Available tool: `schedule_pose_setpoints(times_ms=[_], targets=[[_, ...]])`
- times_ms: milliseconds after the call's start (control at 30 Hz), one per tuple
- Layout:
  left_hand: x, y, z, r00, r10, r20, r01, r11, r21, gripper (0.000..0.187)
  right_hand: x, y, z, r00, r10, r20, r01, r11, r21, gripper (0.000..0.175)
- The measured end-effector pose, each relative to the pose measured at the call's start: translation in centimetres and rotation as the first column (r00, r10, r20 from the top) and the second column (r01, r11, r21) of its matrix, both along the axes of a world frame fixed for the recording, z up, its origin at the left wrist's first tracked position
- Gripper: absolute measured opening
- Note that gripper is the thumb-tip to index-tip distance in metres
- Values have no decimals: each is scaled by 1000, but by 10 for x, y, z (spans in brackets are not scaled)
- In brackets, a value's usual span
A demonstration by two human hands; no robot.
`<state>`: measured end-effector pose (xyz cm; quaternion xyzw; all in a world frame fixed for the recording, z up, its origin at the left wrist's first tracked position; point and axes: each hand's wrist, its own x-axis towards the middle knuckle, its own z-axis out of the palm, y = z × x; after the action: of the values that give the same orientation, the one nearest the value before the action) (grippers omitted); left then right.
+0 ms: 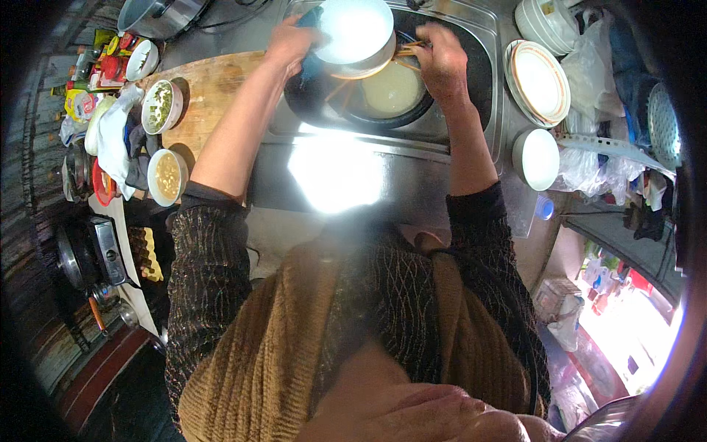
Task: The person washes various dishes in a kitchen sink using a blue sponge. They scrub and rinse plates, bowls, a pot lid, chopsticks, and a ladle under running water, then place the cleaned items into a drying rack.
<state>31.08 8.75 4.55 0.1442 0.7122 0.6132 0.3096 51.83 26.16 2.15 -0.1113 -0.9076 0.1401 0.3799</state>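
My left hand grips the side of a white bowl, held over the stainless steel sink. Glare washes out the bowl's surface, so its contents cannot be made out. At the bowl's other side, my right hand is closed around several thin wooden chopsticks. Below both hands, a dark round basin sits in the sink with cloudy, pale liquid in it. The bowl hides the basin's far part. Blurred thin orange-brown streaks show beneath the bowl.
Left of the sink lies a wooden cutting board. Along its left side stand a bowl of chopped greens and a bowl of pale yellowish food. Stacked plates and a white bowl are on the right. A gas stove stands farther left.
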Motion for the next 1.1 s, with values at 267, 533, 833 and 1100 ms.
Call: schedule_pose_setpoints(times_ms=[267,533,833,1100], targets=[[-10,12,-10,783,-43,-621,-167,947,-276,41,-10,-6,-103,698,-46,715,110,993,-43,20],[-24,30,-39,647,-48,-761,-379,845,-376,42,-41,-20,-122,822,-284,494,480,813,-331,23],[-26,34,-41,663,29,-748,-440,824,-358,41,-38,-22,-82,656,-105,747,497,806,-323,28],[-16,24,-24,663,-13,-749,-325,896,-303,51,-26,-32,-55,700,-332,632,516,847,-126,25]])
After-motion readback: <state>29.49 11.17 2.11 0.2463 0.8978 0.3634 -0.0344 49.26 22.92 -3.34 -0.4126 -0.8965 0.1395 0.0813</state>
